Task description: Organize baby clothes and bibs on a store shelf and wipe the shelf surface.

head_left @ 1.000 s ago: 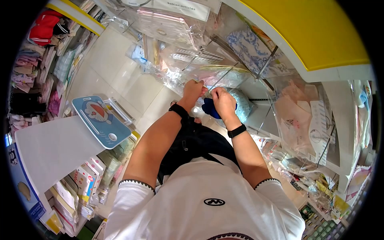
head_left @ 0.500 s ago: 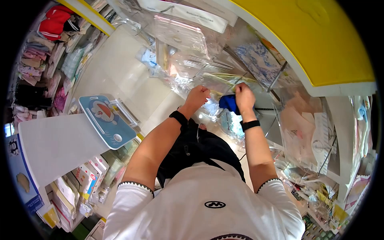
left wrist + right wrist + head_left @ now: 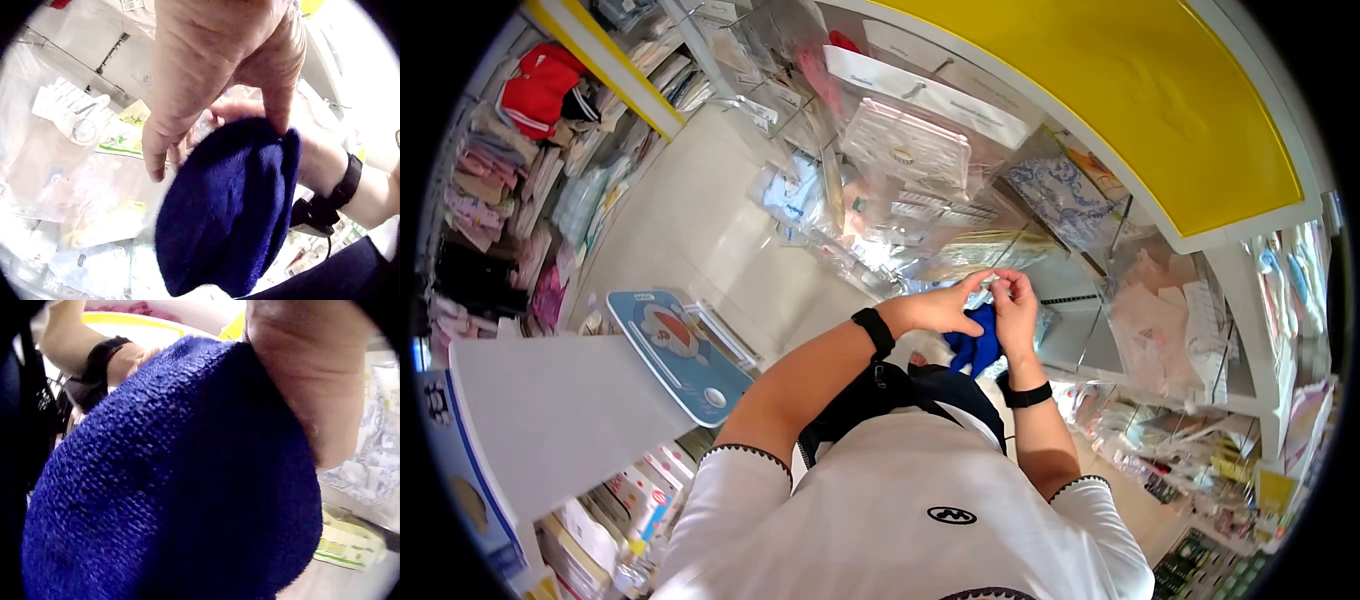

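Head view: the blue cloth [image 3: 973,345] hung on the near left side of the right hand [image 3: 1017,310], whose curled fingers appeared to grip its upper part. The left hand [image 3: 945,308] came in from the left, thumb and fingers apart, fingertips close to the right's. Bagged pink garment [image 3: 1155,325] to the right, on the rack.

Left wrist view: left thumb lay against the cloth's top edge, fingers well clear of it; grip judged loose, not closed. Right hand was partly hidden behind the cloth.

Right wrist view: cloth filled most of the frame, right hand at its upper edge; fingertips not visible, so exact hold could not be told. Judged best: right hand steadying the edge, left fingertips working lightly, knit slack rather than stretched.
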Motion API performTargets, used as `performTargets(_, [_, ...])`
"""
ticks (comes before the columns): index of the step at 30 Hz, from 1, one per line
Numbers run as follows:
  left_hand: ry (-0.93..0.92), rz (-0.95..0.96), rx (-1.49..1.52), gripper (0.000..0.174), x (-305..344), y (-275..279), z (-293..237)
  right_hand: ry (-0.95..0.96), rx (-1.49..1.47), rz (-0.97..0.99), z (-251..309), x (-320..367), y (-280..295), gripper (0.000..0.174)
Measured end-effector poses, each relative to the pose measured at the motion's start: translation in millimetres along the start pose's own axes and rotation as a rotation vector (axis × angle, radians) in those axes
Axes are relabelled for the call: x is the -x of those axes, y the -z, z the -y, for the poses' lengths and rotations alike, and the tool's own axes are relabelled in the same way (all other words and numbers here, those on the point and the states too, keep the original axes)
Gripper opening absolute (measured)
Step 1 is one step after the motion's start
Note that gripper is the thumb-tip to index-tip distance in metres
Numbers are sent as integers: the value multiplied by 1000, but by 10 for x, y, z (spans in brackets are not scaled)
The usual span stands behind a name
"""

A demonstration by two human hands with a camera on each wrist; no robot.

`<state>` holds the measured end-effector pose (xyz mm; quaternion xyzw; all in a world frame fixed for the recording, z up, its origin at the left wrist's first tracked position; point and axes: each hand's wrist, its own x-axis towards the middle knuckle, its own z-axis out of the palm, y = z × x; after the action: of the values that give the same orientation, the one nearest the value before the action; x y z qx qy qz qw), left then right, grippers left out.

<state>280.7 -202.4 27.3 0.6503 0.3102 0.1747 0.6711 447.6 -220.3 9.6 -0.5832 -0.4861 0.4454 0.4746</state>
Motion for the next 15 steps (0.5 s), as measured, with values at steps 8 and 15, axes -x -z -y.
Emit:
performTargets(8, [144, -92, 67, 84, 952, 708, 22, -184, -223, 69, 136, 156, -1241, 17])
performTargets(15, [110, -272, -76, 40, 1269, 1136, -105, -110, -232, 400, 779, 413, -1523, 39])
